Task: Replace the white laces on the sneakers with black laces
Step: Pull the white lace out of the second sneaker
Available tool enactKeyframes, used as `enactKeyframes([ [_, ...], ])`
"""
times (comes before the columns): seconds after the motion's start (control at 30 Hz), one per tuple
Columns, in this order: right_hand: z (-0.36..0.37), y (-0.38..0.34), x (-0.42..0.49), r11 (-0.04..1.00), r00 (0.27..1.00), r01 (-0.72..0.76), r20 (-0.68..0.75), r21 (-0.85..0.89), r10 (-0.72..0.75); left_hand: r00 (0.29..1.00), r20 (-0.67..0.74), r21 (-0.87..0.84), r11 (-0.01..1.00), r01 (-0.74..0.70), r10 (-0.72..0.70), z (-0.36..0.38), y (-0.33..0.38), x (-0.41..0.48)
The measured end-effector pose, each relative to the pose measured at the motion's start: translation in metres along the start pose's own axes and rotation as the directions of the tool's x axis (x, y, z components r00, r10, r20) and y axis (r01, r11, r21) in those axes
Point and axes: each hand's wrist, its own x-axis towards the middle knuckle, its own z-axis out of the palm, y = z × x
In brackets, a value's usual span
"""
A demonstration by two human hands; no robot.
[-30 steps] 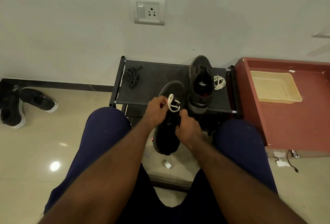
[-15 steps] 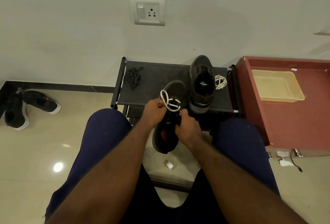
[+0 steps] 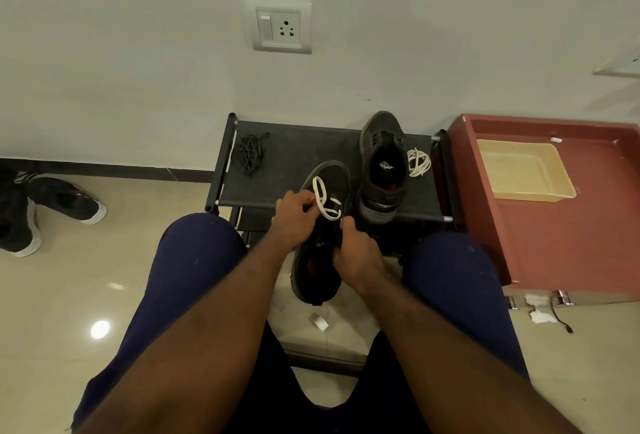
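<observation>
held sneaker (image 3: 331, 175) between the knees, toe to 12 o'clock, crossing the rack's near rail. left hand (image 3: 294, 215) pinches a loop of the white lace (image 3: 323, 199), a flat woven band standing above the eyelets. right hand (image 3: 356, 253) is curled round the sneaker's right side, thumb up beside the lace.

second sneaker (image 3: 382, 163) at 1 o'clock on the rack (image 3: 304, 160), heel at the near rail. white lace coil (image 3: 418, 163) just beside it at its 3 o'clock. black laces (image 3: 250, 153) bundled at 11 o'clock by the left rail, matte fabric shelf bare between.

red cabinet (image 3: 571, 246) close against the rack's right edge, carrying a beige rectangular tray (image 3: 491, 170). glossy floor (image 3: 121, 260) open toward 9 o'clock, up to two dark white-soled shoes (image 3: 65, 198).
</observation>
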Motion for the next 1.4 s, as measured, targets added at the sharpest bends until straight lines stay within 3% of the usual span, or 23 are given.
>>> enactKeyframes([
  [0.03, -0.001, 0.0, 0.0, 1.0, 1.0, 0.004, 0.002, 0.001, -0.004, 1.0, -0.013, -0.154, 0.988, -0.012, 0.01, -0.003, 0.012, -0.002],
  [0.1, -0.002, 0.0, 0.002, 1.0, 1.0, -0.004, 0.0, 0.003, 0.004, 0.999, -0.017, -0.493, 0.87, 0.022, -0.035, -0.012, 0.033, -0.008],
  [0.17, -0.003, -0.001, 0.003, 0.999, 1.0, -0.021, 0.003, 0.031, 0.021, 0.996, -0.028, -0.619, 0.784, 0.05, -0.085, -0.019, 0.042, -0.01],
  [0.27, -0.002, -0.002, 0.002, 0.998, 1.0, -0.027, 0.0, 0.051, 0.027, 0.983, -0.116, -0.368, 0.925, 0.093, -0.145, -0.024, 0.027, -0.006],
  [0.33, -0.001, -0.002, 0.001, 0.999, 1.0, -0.024, -0.013, 0.047, 0.025, 0.97, -0.137, -0.222, 0.96, 0.169, -0.202, -0.022, 0.012, -0.005],
  [0.47, -0.003, -0.002, -0.001, 0.999, 0.999, -0.025, -0.023, 0.037, 0.026, 0.984, -0.01, -0.04, 0.984, 0.175, -0.176, -0.012, 0.006, -0.008],
  [0.8, 0.0, -0.003, -0.002, 1.0, 1.0, -0.008, -0.016, 0.015, 0.008, 0.992, -0.053, 0.064, 0.991, 0.12, -0.117, 0.001, 0.001, -0.006],
  [0.87, 0.0, -0.003, -0.002, 1.0, 1.0, -0.013, -0.02, 0.014, 0.013, 0.993, -0.04, -0.032, 0.994, 0.108, -0.109, 0.001, 0.001, -0.006],
  [0.93, 0.0, -0.003, 0.0, 1.0, 1.0, -0.019, -0.021, 0.016, 0.02, 0.991, -0.032, -0.272, 0.955, 0.12, -0.133, -0.001, 0.007, -0.007],
  [1.03, -0.001, -0.001, 0.002, 0.999, 0.999, -0.031, -0.02, 0.035, 0.032, 0.973, -0.021, -0.613, 0.771, 0.17, -0.231, -0.01, 0.024, -0.006],
  [1.1, -0.001, -0.001, 0.003, 0.998, 0.999, -0.042, -0.012, 0.056, 0.042, 0.958, -0.045, -0.669, 0.721, 0.181, -0.282, -0.017, 0.026, -0.002],
  [1.2, 0.001, -0.002, 0.003, 0.997, 0.999, -0.042, -0.016, 0.063, 0.043, 0.947, -0.122, -0.544, 0.818, 0.188, -0.298, -0.018, 0.01, 0.003],
  [1.3, 0.003, -0.002, 0.002, 0.998, 0.999, -0.037, -0.025, 0.055, 0.038, 0.971, -0.046, -0.287, 0.935, 0.211, -0.233, -0.01, -0.002, 0.002],
  [1.4, 0.004, -0.002, 0.002, 0.999, 0.999, -0.025, -0.032, 0.04, 0.026, 0.991, -0.019, -0.024, 0.991, 0.135, -0.135, -0.002, -0.004, -0.001],
])
